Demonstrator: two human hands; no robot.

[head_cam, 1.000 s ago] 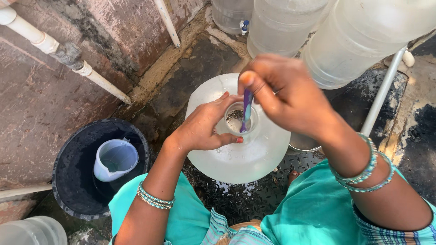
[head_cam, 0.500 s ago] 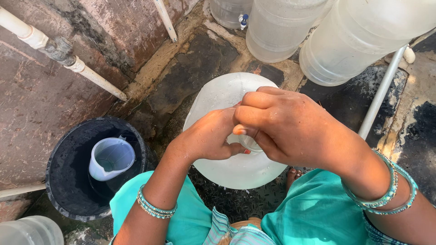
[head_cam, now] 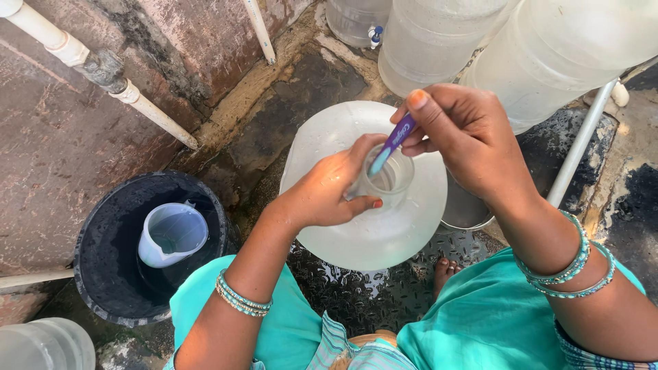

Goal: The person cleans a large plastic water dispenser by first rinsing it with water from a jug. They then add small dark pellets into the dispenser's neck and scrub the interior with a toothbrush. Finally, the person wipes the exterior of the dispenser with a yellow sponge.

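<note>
A large clear water jug (head_cam: 370, 226) stands upright below me, its open neck (head_cam: 389, 179) facing up. My left hand (head_cam: 325, 192) grips the neck, thumb and fingers wrapped around it. My right hand (head_cam: 466, 140) pinches the purple handle of a toothbrush (head_cam: 391, 145), which slants down into the neck opening. The brush head is at or just inside the rim. Both wrists carry teal bangles, and teal cloth covers my knees at the bottom.
A black bucket (head_cam: 103, 274) at the left holds water and a pale blue jug-shaped mug (head_cam: 171, 234). Several big clear jugs (head_cam: 548, 48) stand at the top right. White pipes (head_cam: 137, 99) run along the stained wall. A steel bowl (head_cam: 462, 209) peeks out beside the jug.
My right hand, which covered the neck half a second ago, has lifted up and right, showing the toothbrush again. The left hand stays on the neck.
</note>
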